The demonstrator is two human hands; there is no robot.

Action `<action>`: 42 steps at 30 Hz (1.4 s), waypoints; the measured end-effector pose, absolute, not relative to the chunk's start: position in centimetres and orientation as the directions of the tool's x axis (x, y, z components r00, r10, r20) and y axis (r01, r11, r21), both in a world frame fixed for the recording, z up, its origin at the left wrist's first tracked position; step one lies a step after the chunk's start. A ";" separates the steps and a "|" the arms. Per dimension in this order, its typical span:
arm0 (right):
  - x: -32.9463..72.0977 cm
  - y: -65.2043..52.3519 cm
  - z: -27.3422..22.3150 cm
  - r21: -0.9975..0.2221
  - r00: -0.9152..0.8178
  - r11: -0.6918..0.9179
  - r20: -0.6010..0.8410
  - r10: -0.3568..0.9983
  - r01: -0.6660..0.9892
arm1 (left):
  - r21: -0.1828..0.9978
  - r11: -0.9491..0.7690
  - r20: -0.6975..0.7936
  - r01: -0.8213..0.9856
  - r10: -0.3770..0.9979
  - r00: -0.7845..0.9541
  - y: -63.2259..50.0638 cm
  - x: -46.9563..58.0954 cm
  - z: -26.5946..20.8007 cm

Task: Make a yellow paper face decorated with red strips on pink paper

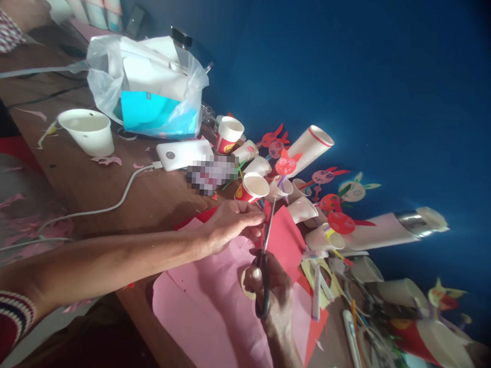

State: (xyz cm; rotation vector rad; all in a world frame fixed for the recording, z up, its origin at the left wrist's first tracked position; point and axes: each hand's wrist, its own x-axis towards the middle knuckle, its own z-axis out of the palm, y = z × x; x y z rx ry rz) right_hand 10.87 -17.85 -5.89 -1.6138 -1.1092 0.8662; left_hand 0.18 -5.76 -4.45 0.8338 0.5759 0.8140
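Observation:
My right hand (273, 284) is closed round the black handles of a pair of scissors (267, 232), whose blades point away from me. My left hand (237, 222) is closed in a pinch at the edge of a small piece of red paper (266, 209), right beside the blades. Part of that piece is hidden by the fingers and scissors. Beneath both hands lie a larger red sheet (286, 235) and wide pink paper (206, 308). Just beyond my left hand stands a red and white paper cup (254, 188).
Several paper cups hold animal-face cutouts, such as a red one (288, 163), along the blue wall. A white power bank (183, 154), a white cup (87, 132) and a plastic bag (105, 69) stand left. Another person's hand (24, 2) shows at upper left. Pink scraps litter the floor.

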 end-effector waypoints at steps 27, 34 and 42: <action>10.4 -17.7 -5.7 -0.972 0.429 -0.225 -0.174 0.886 0.071 | 0.808 0.458 -0.173 -0.370 0.785 0.594 -5.8 -0.1 -3.6; 10.3 -17.7 -5.6 -0.978 0.414 -0.208 -0.177 0.893 0.029 | 0.825 0.433 -0.156 -0.363 0.791 0.591 -5.7 -0.1 -4.1; 10.4 -17.8 -6.1 -0.979 0.425 -0.198 -0.161 0.891 0.043 | 0.813 0.446 -0.156 -0.373 0.785 0.599 -5.8 -0.1 -3.7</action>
